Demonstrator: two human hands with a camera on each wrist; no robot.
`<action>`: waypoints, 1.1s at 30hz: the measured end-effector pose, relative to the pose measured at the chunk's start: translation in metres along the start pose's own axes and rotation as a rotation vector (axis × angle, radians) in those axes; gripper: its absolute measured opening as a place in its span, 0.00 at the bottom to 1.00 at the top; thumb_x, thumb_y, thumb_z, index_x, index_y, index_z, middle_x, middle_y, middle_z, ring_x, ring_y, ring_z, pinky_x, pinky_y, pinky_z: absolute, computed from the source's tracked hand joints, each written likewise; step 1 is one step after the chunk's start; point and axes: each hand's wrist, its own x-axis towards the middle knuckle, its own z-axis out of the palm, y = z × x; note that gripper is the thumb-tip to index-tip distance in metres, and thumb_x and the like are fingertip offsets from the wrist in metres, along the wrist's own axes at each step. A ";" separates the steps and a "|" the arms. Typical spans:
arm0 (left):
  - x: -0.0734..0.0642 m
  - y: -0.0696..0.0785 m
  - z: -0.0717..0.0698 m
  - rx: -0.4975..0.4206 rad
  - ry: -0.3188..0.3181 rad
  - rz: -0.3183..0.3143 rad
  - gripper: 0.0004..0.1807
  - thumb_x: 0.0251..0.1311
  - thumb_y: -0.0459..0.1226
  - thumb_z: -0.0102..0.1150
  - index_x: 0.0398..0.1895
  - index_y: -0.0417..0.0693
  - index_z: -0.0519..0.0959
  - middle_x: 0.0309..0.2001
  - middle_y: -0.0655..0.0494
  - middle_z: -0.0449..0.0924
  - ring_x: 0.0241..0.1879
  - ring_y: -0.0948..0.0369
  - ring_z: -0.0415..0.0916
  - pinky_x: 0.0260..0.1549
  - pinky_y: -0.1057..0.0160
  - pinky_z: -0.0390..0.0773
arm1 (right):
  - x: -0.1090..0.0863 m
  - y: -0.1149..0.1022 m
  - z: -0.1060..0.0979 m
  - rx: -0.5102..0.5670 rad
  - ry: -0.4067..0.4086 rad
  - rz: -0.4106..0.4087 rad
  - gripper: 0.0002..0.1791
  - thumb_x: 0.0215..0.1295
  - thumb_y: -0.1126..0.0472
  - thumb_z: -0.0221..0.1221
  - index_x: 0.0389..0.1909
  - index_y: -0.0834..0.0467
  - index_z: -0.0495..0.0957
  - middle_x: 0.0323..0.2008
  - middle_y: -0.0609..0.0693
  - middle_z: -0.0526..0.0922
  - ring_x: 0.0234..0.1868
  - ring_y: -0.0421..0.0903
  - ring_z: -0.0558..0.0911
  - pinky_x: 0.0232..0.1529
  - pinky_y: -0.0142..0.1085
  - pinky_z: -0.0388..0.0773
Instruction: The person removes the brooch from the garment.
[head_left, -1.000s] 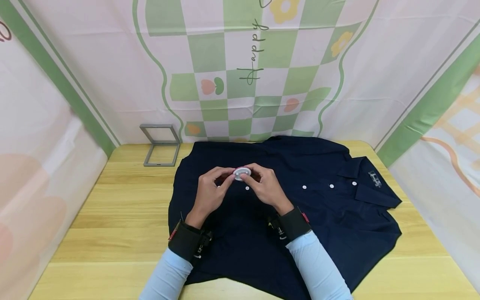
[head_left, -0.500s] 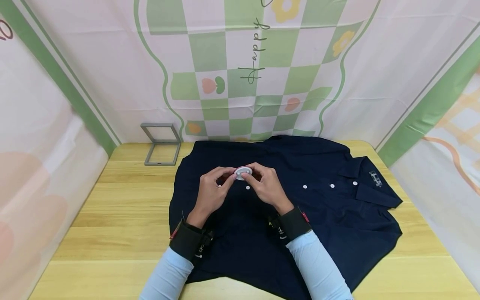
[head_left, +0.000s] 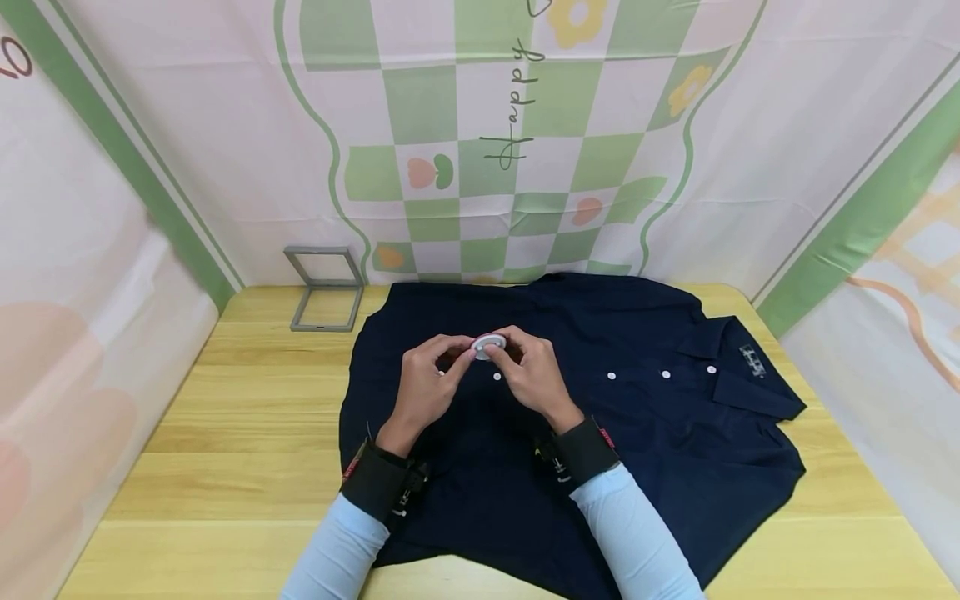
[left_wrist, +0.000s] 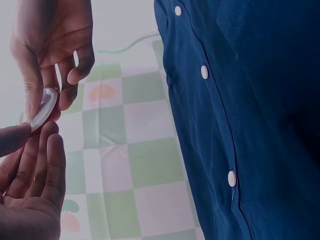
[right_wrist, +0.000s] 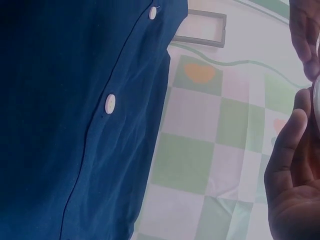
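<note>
Both hands hold a small round pin badge [head_left: 489,347] over the shirt, its pale back facing up and a red edge showing. My left hand [head_left: 426,385] pinches its left side between thumb and fingers. On the right side, my right hand [head_left: 534,377] grips it, the thumb lying across the back. The left wrist view shows the badge [left_wrist: 46,106] nearly edge-on between the two hands. Beneath them a dark navy button shirt [head_left: 637,450] lies spread out, collar to the right, with a row of white buttons across it.
A grey hinged frame [head_left: 324,327] stands open at the back left of the wooden table [head_left: 240,433]. Behind the table hangs a green and white checked cloth [head_left: 487,167], with more cloth at both sides.
Both hands keep hold of the badge over the same part of the shirt. The badge tilts slightly, and the whole view shifts a little.
</note>
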 end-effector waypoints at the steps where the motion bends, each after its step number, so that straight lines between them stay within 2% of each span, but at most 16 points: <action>1: 0.000 0.000 0.000 0.001 -0.001 -0.002 0.07 0.62 0.32 0.63 0.41 0.39 0.85 0.33 0.47 0.83 0.28 0.59 0.80 0.26 0.62 0.78 | 0.000 0.000 0.000 -0.007 0.005 -0.001 0.08 0.68 0.62 0.59 0.41 0.63 0.82 0.33 0.57 0.85 0.26 0.49 0.82 0.27 0.28 0.76; 7: -0.001 0.001 0.000 0.006 -0.004 -0.022 0.07 0.63 0.33 0.62 0.42 0.40 0.85 0.34 0.47 0.84 0.29 0.58 0.80 0.26 0.63 0.78 | 0.000 0.000 0.002 -0.038 0.016 0.005 0.08 0.69 0.62 0.59 0.41 0.63 0.82 0.30 0.55 0.84 0.24 0.40 0.78 0.25 0.29 0.74; 16: 0.000 0.000 -0.002 -0.008 -0.020 -0.005 0.07 0.63 0.32 0.63 0.41 0.39 0.84 0.34 0.47 0.84 0.29 0.58 0.79 0.26 0.60 0.78 | 0.001 0.000 -0.005 0.044 -0.086 0.032 0.09 0.70 0.64 0.57 0.45 0.64 0.81 0.37 0.58 0.84 0.32 0.51 0.83 0.33 0.31 0.79; 23: 0.001 -0.002 -0.005 -0.016 -0.021 -0.012 0.07 0.63 0.32 0.63 0.42 0.39 0.85 0.35 0.46 0.84 0.29 0.58 0.80 0.27 0.59 0.79 | 0.001 0.002 -0.007 0.039 -0.161 0.035 0.11 0.72 0.64 0.55 0.49 0.65 0.79 0.39 0.59 0.83 0.31 0.49 0.80 0.31 0.32 0.77; 30: 0.000 -0.003 -0.006 -0.041 -0.021 -0.010 0.07 0.62 0.32 0.64 0.41 0.40 0.85 0.37 0.46 0.84 0.33 0.56 0.82 0.32 0.61 0.82 | 0.002 0.003 -0.013 0.027 -0.178 0.074 0.11 0.72 0.62 0.55 0.49 0.62 0.80 0.41 0.57 0.83 0.36 0.50 0.83 0.36 0.34 0.80; 33: 0.001 -0.002 -0.007 -0.054 -0.016 -0.015 0.07 0.61 0.32 0.64 0.41 0.40 0.85 0.38 0.45 0.84 0.35 0.55 0.82 0.35 0.57 0.84 | 0.003 0.005 -0.019 0.022 -0.169 0.101 0.11 0.72 0.61 0.55 0.49 0.61 0.80 0.41 0.57 0.84 0.36 0.47 0.83 0.35 0.33 0.79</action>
